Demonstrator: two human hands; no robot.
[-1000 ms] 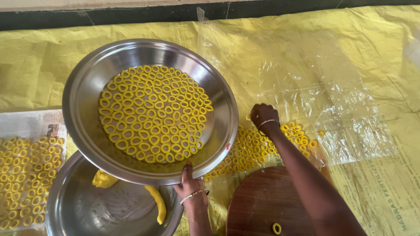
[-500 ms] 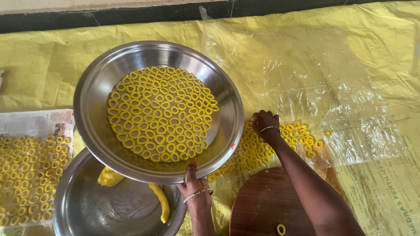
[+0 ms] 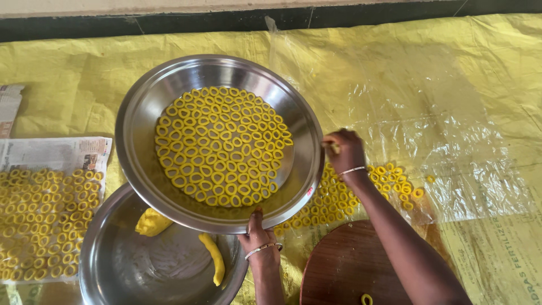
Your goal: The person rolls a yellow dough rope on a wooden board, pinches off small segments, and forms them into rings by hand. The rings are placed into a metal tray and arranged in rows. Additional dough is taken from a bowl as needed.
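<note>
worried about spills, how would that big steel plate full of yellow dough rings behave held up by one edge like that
The steel plate looks rigid, so it should not flex. Gripped at its near rim only by the left hand, it seems apt to tip. The dough rings lie loose on smooth metal and would probably slide if it tilts. The right hand is by its right edge.

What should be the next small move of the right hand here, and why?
Probably the right hand should carry the ring pinched in its fingers into the steel plate. It is already at the plate's rim, the left hand holds the plate tilted toward it, and more yellow rings lie on the plastic sheet beside it.
</note>
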